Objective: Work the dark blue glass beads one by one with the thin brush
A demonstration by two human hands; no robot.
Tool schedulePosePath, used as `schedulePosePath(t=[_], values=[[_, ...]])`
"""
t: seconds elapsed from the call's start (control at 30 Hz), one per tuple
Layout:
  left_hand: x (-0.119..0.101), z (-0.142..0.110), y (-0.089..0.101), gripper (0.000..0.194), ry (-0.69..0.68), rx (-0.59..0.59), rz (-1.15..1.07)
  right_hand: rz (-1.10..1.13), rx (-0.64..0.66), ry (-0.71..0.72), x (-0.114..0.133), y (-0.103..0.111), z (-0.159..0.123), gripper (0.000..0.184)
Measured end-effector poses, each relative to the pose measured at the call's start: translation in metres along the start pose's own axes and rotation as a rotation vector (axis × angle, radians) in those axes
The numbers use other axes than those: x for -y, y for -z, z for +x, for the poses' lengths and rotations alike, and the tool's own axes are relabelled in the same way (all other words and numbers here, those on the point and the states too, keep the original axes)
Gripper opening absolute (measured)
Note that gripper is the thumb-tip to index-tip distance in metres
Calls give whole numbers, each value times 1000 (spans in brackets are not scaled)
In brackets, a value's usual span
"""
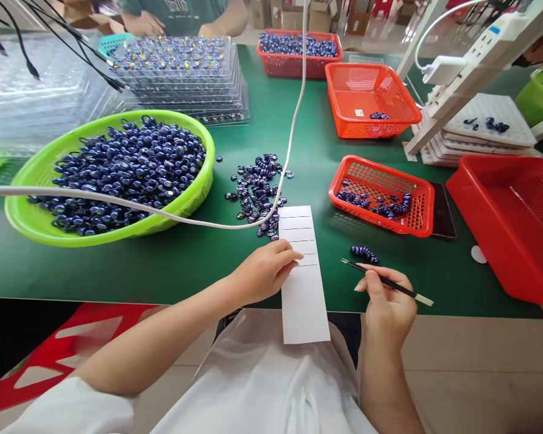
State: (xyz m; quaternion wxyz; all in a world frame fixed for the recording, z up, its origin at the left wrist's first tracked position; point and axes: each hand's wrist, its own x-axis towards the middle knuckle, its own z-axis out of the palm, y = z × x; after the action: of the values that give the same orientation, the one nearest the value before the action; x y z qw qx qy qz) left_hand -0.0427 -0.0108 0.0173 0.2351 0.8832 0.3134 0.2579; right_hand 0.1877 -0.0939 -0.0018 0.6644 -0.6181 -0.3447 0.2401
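A white paper strip with several thin dark lines across it lies over the table's front edge. My left hand is over its left side, thumb and fingers pinched together; what is between the fingertips, if anything, is hidden. In my right hand is a pair of black tweezers with pale ends, its tips pointing left. Just beyond those tips is a short row of shiny dark purple-blue parts. A loose pile of similar small parts lies past the strip's far end.
At left, a green basket is heaped with looped dark parts. Red baskets stand at right, near a large red bin. A white cable hangs across the workspace. Behind are stacked clear trays and another person.
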Motion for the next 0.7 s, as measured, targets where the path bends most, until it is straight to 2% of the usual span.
schedulePosePath(t=[0.17,0.27,0.43,0.7], values=[[12,-33,3,28,-46,36,111,-161,360,-111,11,-23,-14,18],[14,-41,-3,29,-57,9,170,-279,462,-116,13,-39,-18,20],[12,-43,-5,27,-58,-38,192,-354,498,-117,13,-49,-17,22],[10,-41,-4,26,-41,-10,224,-399,492,-149,16,-51,-18,24]])
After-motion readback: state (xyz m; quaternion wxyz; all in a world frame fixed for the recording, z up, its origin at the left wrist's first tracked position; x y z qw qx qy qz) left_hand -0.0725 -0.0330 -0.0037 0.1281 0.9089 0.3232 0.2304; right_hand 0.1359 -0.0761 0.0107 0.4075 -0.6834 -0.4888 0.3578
